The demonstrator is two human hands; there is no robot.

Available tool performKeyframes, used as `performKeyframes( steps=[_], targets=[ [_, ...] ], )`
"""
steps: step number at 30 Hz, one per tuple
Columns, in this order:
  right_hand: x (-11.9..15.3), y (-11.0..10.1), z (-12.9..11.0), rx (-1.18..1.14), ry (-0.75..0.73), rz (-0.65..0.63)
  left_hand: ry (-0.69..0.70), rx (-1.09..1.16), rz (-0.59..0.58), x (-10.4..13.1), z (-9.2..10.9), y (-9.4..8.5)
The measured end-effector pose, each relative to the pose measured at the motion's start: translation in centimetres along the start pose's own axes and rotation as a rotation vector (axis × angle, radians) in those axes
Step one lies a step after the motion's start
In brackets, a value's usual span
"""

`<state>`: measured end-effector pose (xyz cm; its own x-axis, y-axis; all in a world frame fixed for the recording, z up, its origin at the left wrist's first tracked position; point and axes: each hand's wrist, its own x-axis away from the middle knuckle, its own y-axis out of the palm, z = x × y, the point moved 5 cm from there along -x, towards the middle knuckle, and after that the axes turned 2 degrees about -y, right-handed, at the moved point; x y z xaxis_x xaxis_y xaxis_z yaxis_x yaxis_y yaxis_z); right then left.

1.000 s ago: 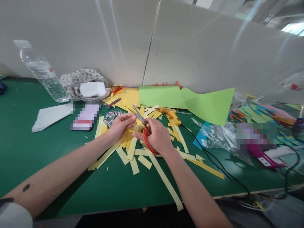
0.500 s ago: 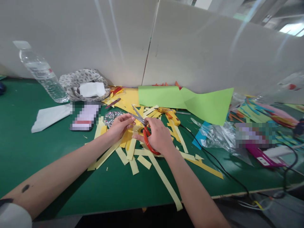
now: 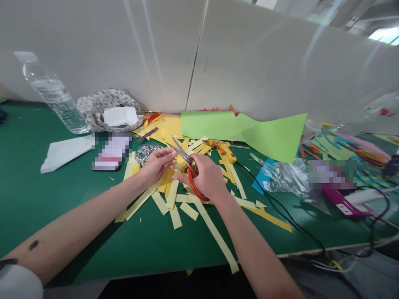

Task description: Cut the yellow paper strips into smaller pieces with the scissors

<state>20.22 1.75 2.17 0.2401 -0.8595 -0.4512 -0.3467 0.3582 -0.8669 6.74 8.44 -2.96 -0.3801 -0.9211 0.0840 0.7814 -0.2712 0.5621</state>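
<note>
Red-handled scissors (image 3: pixel 196 187) are gripped in my right hand (image 3: pixel 209 176), their blades parted and pointing up and to the left. Close beside the blades is my left hand (image 3: pixel 157 165), its thumb and index finger pinched together. Whatever lies between those fingertips is too small to make out. Beneath both hands, pale and darker yellow paper strips (image 3: pixel 175 216) are spread in a loose pile. A clear round dish of small shiny beads or sequins (image 3: pixel 146 153) sits just behind my left hand. The yellow glue gun (image 3: pixel 227 153) lies beyond my right hand.
Green paper (image 3: pixel 215 124) leans along the wall. At left are a water bottle (image 3: pixel 52 93), a patterned cloth pouch (image 3: pixel 109 97), a phone (image 3: pixel 114 151) and a white tissue (image 3: pixel 65 153). Crumpled clear plastic (image 3: pixel 286 178) and a black cord (image 3: pixel 285 211) occupy the right.
The scissors' blades have shifted very slightly beside my left fingertips. Both hands keep nearly the same place and grip.
</note>
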Motion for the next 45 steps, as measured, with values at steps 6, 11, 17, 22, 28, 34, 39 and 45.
performKeyframes(
  steps=[6, 11, 17, 22, 28, 34, 39, 45],
  targets=[
    [0.02, 0.02, 0.03, -0.008, 0.012, 0.004, 0.000, 0.002, -0.026, 0.01, 0.02, 0.10],
    [0.01, 0.07, 0.03, -0.005, 0.002, 0.026, 0.002, 0.007, -0.035, -0.08, -0.05, 0.06],
    [-0.05, -0.08, -0.02, -0.007, -0.002, 0.035, -0.005, 0.011, -0.028, -0.10, -0.14, -0.04],
    [-0.04, -0.09, -0.04, -0.011, -0.006, 0.038, -0.004, 0.005, -0.016, -0.07, -0.12, -0.07],
    [-0.03, -0.18, -0.05, -0.004, -0.011, 0.045, -0.001, 0.021, -0.026, -0.01, 0.02, 0.11],
    [-0.06, -0.10, -0.05, -0.015, -0.021, 0.040, -0.006, 0.022, -0.021, -0.14, -0.16, -0.10],
    [-0.04, -0.20, -0.05, -0.019, -0.022, 0.049, -0.007, 0.022, -0.023, -0.10, -0.13, -0.03],
    [-0.04, -0.25, 0.05, -0.019, -0.023, 0.057, -0.007, 0.032, -0.025, -0.02, -0.05, 0.03]
  ],
)
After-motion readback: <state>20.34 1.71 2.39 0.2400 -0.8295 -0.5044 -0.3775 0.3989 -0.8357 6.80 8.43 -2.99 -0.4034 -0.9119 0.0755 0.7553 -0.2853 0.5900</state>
